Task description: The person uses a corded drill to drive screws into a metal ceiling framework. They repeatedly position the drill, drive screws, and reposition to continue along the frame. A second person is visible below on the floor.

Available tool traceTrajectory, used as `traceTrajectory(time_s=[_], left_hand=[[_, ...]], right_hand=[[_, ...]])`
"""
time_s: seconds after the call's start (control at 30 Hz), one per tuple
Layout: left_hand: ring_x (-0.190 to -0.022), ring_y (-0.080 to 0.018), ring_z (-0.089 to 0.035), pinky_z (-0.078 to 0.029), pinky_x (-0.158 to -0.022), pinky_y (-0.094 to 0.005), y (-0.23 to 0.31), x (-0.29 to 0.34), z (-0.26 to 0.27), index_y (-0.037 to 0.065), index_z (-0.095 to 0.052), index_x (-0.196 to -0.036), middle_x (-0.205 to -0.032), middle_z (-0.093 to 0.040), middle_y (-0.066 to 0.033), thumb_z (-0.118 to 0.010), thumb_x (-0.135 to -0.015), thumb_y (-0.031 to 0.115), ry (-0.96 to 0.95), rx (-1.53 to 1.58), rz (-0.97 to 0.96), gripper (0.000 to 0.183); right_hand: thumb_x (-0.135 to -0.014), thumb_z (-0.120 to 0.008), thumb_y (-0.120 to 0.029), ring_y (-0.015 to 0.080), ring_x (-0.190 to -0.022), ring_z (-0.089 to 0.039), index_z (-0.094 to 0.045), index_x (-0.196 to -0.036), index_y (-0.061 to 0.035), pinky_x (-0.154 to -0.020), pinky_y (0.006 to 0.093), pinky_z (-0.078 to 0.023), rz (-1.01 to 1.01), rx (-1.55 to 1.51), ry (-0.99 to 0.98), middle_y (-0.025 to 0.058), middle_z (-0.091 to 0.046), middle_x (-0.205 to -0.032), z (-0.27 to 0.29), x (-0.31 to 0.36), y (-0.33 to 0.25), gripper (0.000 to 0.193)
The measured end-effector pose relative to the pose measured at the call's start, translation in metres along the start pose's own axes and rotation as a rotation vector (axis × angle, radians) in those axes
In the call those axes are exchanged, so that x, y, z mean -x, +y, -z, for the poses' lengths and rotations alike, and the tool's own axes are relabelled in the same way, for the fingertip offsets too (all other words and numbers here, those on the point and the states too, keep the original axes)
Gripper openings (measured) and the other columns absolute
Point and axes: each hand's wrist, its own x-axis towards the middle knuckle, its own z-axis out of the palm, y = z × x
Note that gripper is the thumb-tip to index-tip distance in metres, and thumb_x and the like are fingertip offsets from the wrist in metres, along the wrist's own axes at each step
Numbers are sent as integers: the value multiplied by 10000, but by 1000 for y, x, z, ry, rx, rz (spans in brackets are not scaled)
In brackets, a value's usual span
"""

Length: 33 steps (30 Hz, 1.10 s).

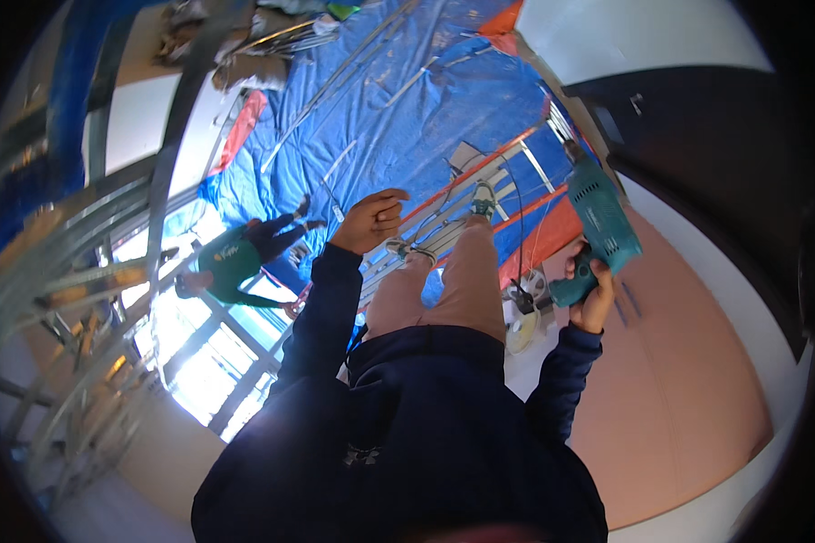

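At the right, my right hand (592, 294) is wrapped round the handle of a teal power drill (601, 215). The drill's dark chuck points away from me, toward the wall side. A dark cord hangs near it. In the middle, my left hand (372, 223) is raised over the scaffold platform, with its fingers curled in and the index finger bent forward. Whatever lies inside those fingers, if anything, is hidden. Both feet stand on a platform of pale slats with orange-red rails (468, 184), raised above the floor.
A blue tarp (380, 118) covers the floor, with metal strips (335, 90) lying on it. Below left, a person in a green shirt (231, 265) stands near bright windows. Metal framing (174, 154) rises close at the left. A dark door panel (697, 163) is at the right.
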Motion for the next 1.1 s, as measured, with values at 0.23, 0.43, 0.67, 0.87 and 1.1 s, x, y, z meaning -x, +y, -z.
traceTrajectory(time_s=[0.23, 0.43, 0.67, 0.87, 1.1], left_hand=[[-559, -64, -399, -307, -494, -232, -50, 98, 237, -15, -638, -1130, -708, -436, 35, -550, -1002, 106, 591, 0, -235, 197], [-535, -61, -383, -322, -456, -218, -50, 164, 348, -18, -691, -1143, -683, -444, 35, -483, -972, 84, 831, 103, -342, 287], [-532, -98, -476, -364, -501, -259, -29, 225, 424, -7, -736, -1009, -660, -510, 3, -619, -951, 98, 851, 5, -313, 168], [-529, -124, -482, -365, -487, -278, -45, 251, 482, -34, -722, -986, -657, -532, -25, -599, -944, 87, 1083, -69, -358, 177], [-587, -150, -620, -469, -489, -302, -95, 282, 574, -31, -748, -1029, -729, -666, -82, -621, -927, 70, 1127, -225, -430, 191]], right_hand=[[-867, -645, -193, 193, -777, -626, -563, -1233, 39, -662, 290, -507, -47, 169, -29, 138, -655, -1019, -39, 26, 47, 441], [-858, -646, -140, 193, -706, -628, -570, -1175, 37, -614, 303, -518, -90, 284, -25, 150, -681, -982, -86, 49, 84, 371], [-840, -673, -69, 172, -682, -635, -595, -1173, 13, -600, 295, -521, -117, 427, -258, 132, -691, -970, -126, 69, 125, 352], [-837, -611, 4, 171, -667, -626, -579, -1211, 3, -592, 291, -517, -185, 638, -325, 115, -665, -921, -144, 86, 155, 375], [-832, -598, 19, 164, -686, -633, -553, -1268, 13, -591, 290, -515, -245, 702, -299, 111, -662, -928, -136, 108, 190, 438]])
